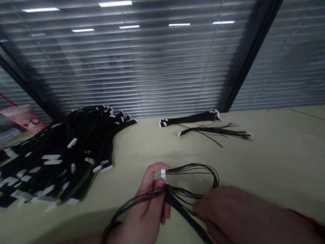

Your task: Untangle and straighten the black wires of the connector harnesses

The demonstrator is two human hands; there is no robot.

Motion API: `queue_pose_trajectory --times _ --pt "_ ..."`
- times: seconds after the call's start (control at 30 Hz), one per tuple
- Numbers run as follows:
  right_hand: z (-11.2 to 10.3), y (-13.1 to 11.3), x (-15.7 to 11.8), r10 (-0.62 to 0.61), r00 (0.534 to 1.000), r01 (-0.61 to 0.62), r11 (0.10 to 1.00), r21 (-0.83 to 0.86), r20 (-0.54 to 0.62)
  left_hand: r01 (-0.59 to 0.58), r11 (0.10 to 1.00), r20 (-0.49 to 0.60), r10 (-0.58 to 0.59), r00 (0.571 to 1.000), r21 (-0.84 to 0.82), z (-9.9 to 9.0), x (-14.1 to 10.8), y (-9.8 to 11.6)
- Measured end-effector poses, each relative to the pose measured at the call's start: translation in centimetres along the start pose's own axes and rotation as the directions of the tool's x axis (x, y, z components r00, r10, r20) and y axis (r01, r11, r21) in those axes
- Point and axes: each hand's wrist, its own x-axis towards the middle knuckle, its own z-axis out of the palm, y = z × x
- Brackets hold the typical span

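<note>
Left hand (146, 215) pinching white rectangular connector (163, 173) | right hand (228, 210) seemingly sorting thin black wires (177, 204), grip unclear | likely needing steady connector

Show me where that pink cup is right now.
The cup stands at the far left edge of the head view, in front of the blinds and just behind the big pile of black cables.
</note>
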Motion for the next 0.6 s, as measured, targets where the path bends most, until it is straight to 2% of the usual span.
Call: queue_pose_trajectory --times 0.07,0.13,0.23,0.4,0.6 --pt "-0.4 -0.9 1.3 0.022 0.992 -0.037 0.992 0.119 0.123 -0.009 1.000 0.034 0.008 0.999 0.011 -0.1 -0.2 -0.3" --pt "-0.6 -1.5 2.1 0.046 0.986 -0.082 0.970 0.229 0.159 -0.011 1.000 0.051 0.010 0.999 0.026 -0.2 -0.3 -0.6" --pt "-0.2 -1.8 2.5 0.031 0.990 -0.075 0.944 0.320 0.140 -0.008 0.999 0.044 0.006 0.999 0.034 -0.1 -0.4 -0.6" --pt "0.1 -2.0 2.4 0.007 0.992 -0.055 0.924 0.378 0.129 0.006 0.999 0.115 -0.011 0.993 0.046 0.5 -0.6 0.4" --pt "-0.6 -2.0 2.3 -0.012 1.000 0.007 0.956 0.293 0.016 0.064 0.982 0.143 -0.089 0.986 0.175 0.5 -0.7 1.6"
